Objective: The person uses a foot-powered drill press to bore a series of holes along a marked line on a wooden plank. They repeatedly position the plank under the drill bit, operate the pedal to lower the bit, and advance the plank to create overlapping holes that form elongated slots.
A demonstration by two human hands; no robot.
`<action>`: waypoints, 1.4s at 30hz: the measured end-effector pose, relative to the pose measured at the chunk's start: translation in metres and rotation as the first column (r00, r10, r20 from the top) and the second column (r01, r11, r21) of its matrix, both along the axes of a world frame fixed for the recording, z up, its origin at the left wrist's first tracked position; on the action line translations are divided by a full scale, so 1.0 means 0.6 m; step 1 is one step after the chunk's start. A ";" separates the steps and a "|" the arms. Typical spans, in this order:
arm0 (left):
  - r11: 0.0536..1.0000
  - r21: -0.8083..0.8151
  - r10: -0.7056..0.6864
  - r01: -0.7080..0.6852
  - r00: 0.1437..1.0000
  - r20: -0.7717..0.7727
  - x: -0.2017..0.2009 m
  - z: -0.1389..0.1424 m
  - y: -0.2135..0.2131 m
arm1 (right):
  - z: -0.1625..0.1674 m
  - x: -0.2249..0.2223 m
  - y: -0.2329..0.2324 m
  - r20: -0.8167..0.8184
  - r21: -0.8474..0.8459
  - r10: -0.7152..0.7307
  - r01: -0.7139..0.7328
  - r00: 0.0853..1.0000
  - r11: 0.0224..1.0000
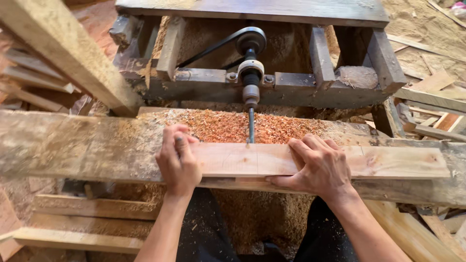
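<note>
Under the drill bit (251, 125), both hands grip a pale plank (388, 162).

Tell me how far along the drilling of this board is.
Done: a heap of reddish shavings lies behind the board, so cutting has happened here. In hand: the left hand and right hand press the board flat, its far edge at the tip of the drill bit. Left: no finished hole shows in the board's top face.

A worn wooden bench (73, 145) carries a plank (388, 162) and shavings (218, 126).
</note>
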State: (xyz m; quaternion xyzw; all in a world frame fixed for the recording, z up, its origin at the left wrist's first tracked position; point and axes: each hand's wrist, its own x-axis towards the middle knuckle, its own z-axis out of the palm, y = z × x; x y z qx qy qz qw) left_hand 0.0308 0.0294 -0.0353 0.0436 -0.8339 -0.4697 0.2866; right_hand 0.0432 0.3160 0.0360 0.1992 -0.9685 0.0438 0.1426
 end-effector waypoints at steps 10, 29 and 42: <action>1.000 -0.006 -0.028 0.028 0.999 0.026 0.004 0.011 0.001 | -0.029 -0.002 0.017 0.037 -0.040 0.009 -0.007 0.999 0.999; 0.973 -0.201 -0.193 0.110 0.866 -0.462 0.072 -0.001 0.022 | -0.073 0.077 0.061 -0.478 -0.065 0.113 -0.164 0.871 0.984; 0.965 -0.245 -0.214 0.097 0.832 -0.513 0.075 -0.020 0.016 | -0.083 0.091 0.058 -0.466 -0.102 0.105 -0.171 0.879 0.980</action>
